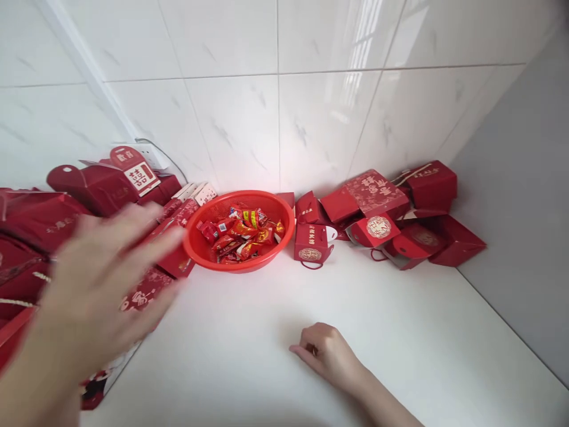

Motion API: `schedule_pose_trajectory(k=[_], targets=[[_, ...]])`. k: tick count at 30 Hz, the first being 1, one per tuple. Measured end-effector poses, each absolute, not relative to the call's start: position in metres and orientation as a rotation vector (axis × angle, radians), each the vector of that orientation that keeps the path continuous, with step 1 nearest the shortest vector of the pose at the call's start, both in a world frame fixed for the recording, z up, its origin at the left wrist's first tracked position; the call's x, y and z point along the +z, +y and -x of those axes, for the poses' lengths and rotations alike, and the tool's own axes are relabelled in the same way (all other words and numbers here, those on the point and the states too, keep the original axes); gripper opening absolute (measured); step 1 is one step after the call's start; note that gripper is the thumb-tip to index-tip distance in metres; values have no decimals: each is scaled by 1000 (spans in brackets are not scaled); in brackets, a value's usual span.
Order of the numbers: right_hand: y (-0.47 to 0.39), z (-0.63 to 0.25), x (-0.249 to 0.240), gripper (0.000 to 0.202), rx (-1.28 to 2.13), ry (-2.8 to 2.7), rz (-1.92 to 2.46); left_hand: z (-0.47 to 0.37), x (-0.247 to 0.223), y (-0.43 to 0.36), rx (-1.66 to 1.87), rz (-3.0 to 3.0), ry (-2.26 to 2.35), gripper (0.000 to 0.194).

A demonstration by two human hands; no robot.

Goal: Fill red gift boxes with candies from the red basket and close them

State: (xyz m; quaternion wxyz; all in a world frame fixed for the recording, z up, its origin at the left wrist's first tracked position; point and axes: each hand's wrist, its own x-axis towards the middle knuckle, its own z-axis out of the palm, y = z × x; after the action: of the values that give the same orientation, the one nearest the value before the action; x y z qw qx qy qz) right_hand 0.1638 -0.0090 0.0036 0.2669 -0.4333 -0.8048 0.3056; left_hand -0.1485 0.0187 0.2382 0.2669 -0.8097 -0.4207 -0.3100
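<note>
My left hand (102,279), blurred by motion, is raised at the left in front of red gift boxes, its fingers spread and nothing in them. My right hand (326,353) rests on the white table (249,356) with its fingers curled in; nothing shows in it. Beyond the hands, a red plastic basket (240,265) holds several wrapped candies (246,234). Right beside the basket stands a small red box (310,243) with a cord loop.
Red boxes and bags (100,190) are piled along the left. More red boxes (377,198) lie in a heap at the back right, against the tiled wall (231,118). A socket (153,155) with a cable sits behind the left pile. A grey panel (520,207) bounds the right side.
</note>
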Motion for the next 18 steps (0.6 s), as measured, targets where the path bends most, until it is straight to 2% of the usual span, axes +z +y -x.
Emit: schedule_pose_trajectory(k=[3, 6, 9, 12, 18], targets=[[2, -167, -6, 43, 628, -2168, 1155, 88, 175, 23, -686, 2703, -917, 55], [17, -178, -16, 42, 582, -2160, 1113, 55, 93, 47, -402, 3028, -1037, 44], [33, -195, -22, 32, 520, -2110, 1122, 42, 30, 73, -226, 3106, -1177, 57], [56, -212, -23, 19, 402, -1996, 1180, 40, 4, 86, -205, 3090, -1285, 65], [122, -229, -21, 23, 72, -1713, 1303, 38, 2, 92, -251, 3080, -1374, 64]])
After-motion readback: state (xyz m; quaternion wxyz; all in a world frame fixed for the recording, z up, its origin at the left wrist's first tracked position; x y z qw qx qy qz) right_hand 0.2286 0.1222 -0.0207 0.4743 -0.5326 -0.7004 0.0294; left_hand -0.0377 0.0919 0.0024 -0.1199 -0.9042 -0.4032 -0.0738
